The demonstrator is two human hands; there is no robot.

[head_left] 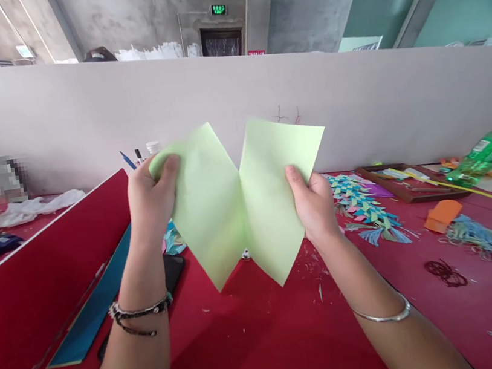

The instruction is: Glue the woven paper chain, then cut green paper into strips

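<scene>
Here's the left hand (149, 192), thumb pressed flat on the front of a pale green sheet (207, 202) near its upper left edge, the other fingers closed in behind, mostly hidden. And the right hand (314, 199) pinches the opposite edge, a touch lower, thumb in front! Between the two grips the sheet hangs in the air over the red table (269, 352), creased down its middle, notched top and bottom. Nearer than the fingers, dark bracelets (142, 312) ring the left wrist, a silver bangle (384, 318) the right forearm. A blue pen (128, 160) pokes up just behind the left fingers. Out right of the right fingers, woven paper strips (361, 205); farther out, an orange paper piece (443, 216) and a green bottle (491, 150). Beyond all fingertips, a pale partition (214, 91).
</scene>
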